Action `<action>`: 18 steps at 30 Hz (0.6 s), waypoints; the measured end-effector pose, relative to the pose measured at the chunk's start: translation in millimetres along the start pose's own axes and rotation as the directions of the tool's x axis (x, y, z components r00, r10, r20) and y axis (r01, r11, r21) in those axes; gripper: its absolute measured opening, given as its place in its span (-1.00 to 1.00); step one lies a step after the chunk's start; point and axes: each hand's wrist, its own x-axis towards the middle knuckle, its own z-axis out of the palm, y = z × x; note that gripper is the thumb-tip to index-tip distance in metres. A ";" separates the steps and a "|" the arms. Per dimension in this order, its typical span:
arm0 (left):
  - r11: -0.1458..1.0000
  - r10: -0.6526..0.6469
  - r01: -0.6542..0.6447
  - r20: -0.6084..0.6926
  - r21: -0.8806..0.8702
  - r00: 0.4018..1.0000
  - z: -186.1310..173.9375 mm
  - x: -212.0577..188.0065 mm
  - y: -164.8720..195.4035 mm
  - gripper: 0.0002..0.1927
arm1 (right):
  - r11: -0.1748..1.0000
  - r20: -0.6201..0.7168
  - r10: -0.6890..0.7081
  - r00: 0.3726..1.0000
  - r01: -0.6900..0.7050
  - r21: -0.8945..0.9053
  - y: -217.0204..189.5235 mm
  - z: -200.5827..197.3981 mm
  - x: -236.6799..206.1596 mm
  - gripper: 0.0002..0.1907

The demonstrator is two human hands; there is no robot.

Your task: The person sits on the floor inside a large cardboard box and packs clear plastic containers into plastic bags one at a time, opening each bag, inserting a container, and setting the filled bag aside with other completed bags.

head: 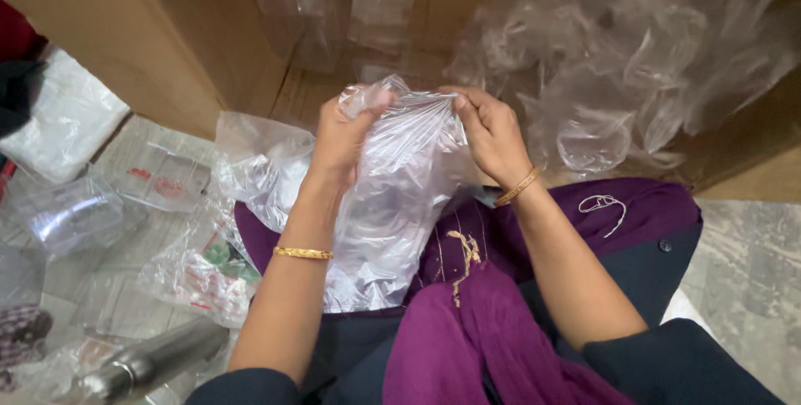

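Both hands hold up a clear plastic bag (399,196) over my lap. My left hand (344,134) pinches the bag's top edge at its left side. My right hand (491,131) grips the gathered top at its right side. The bag hangs down, crumpled, onto purple cloth (476,330) with gold trim. Each wrist wears a gold bangle. What is inside the bag cannot be made out.
A large cardboard box (167,46) lies open in front, holding a heap of clear plastic bags (634,71). To the left on the floor lie more plastic packets (200,267), a clear plastic container (71,213) and a metal cylinder (154,359).
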 end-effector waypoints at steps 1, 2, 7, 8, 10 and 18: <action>0.999 -0.025 0.025 -0.002 -0.043 1.000 1.7 -5.3 -0.8 -0.84 | 0.996 0.000 -0.078 0.997 0.078 0.043 -1.2 -0.7 -3.0 -0.67; 0.995 -0.048 0.047 -0.006 -0.087 0.999 4.4 -10.7 -2.2 -0.85 | 0.998 0.015 -0.059 0.998 0.059 0.037 -1.7 -2.1 -5.6 -0.67; 0.998 0.063 -0.063 -0.005 0.029 0.998 18.3 -27.2 -11.6 -0.79 | 0.994 0.083 -0.051 0.995 0.043 0.104 7.9 -9.9 -16.7 -0.65; 0.995 0.070 -0.069 -0.012 0.065 0.997 20.8 -31.7 -15.7 -0.76 | 0.969 0.119 -0.011 0.993 -0.019 0.246 13.6 -11.2 -17.7 -0.64; 0.999 -0.023 0.024 -0.028 0.022 0.999 23.7 -40.9 -26.3 -0.76 | 0.853 0.212 0.076 0.974 -0.173 0.492 29.9 -12.4 -18.1 -0.63; 1.000 0.026 -0.026 0.022 -0.008 0.999 29.8 -60.7 -66.5 -0.81 | 0.385 0.518 0.065 0.853 -0.500 0.776 122.3 -19.2 -30.5 -0.72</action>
